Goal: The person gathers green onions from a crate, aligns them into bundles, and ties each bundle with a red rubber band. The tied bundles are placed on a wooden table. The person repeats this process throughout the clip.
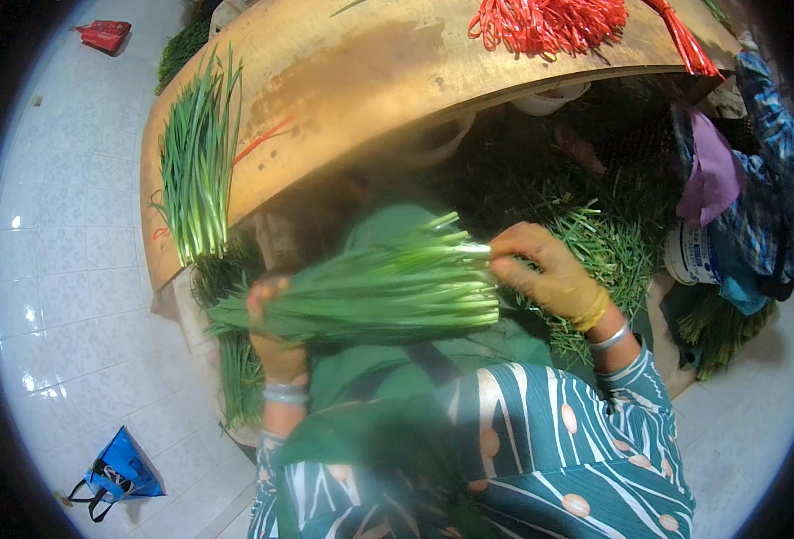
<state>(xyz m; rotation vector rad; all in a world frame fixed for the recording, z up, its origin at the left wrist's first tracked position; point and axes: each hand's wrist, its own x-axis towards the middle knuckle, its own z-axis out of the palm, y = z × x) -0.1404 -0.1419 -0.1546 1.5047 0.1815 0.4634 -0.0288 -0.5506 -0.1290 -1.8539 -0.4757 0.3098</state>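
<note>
A loose bunch of long green garlic chives (383, 290) lies across my lap, pale cut ends to the right. My left hand (275, 323) grips its leafy end at the left. At the pale ends, my right hand (538, 269), in a thin yellowish glove, pinches the tip of one stalk between thumb and fingers. Another bunch of chives (201, 162) rests on the left end of the wooden table, pale ends towards me, and a red tie (262, 139) lies beside it.
Red plastic ties (552, 23) are heaped on the wooden table (370, 87). Cut green scraps (599, 249) are piled right of my lap. A person in a plaid sleeve (774, 135) is at the right, near a white bucket (690, 252). A blue bag (127, 471) stands on the tiled floor.
</note>
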